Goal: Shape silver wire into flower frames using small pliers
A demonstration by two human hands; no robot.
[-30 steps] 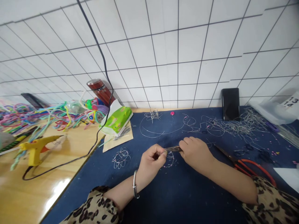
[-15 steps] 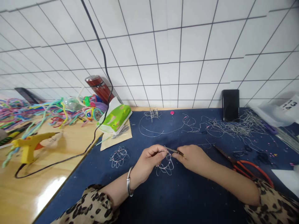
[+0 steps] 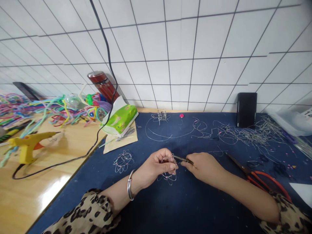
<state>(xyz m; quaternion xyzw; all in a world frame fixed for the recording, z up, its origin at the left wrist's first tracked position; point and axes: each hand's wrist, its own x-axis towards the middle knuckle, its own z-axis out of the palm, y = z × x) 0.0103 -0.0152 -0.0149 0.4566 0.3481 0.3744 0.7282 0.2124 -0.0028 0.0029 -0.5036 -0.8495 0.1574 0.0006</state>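
Note:
My left hand [image 3: 156, 167] pinches a looped silver wire piece [image 3: 170, 178] with small pink spots; the fingers cover part of it. In my right hand [image 3: 204, 165] is a slim pair of pliers [image 3: 181, 159], its handles mostly hidden in the fist. The metal tip points left and reaches the upper edge of the wire piece. Whether the jaws grip the wire I cannot tell. Left of my left hand, a similar looped wire piece [image 3: 123, 161] lies on the dark blue mat [image 3: 195, 208].
Red-handled scissors [image 3: 258, 178] lie right of my right arm. Behind are tangled wires [image 3: 253, 133], a black box-like object [image 3: 247, 110] and a pink round piece [image 3: 181, 115]. To the left are a tissue pack [image 3: 119, 120], a yellow glue gun [image 3: 31, 144] with its cord, and a red flask [image 3: 103, 85].
My left hand has turned a little, and the wire piece has tilted and shifted slightly left. The pliers stay at its upper edge. The camera view has moved slightly.

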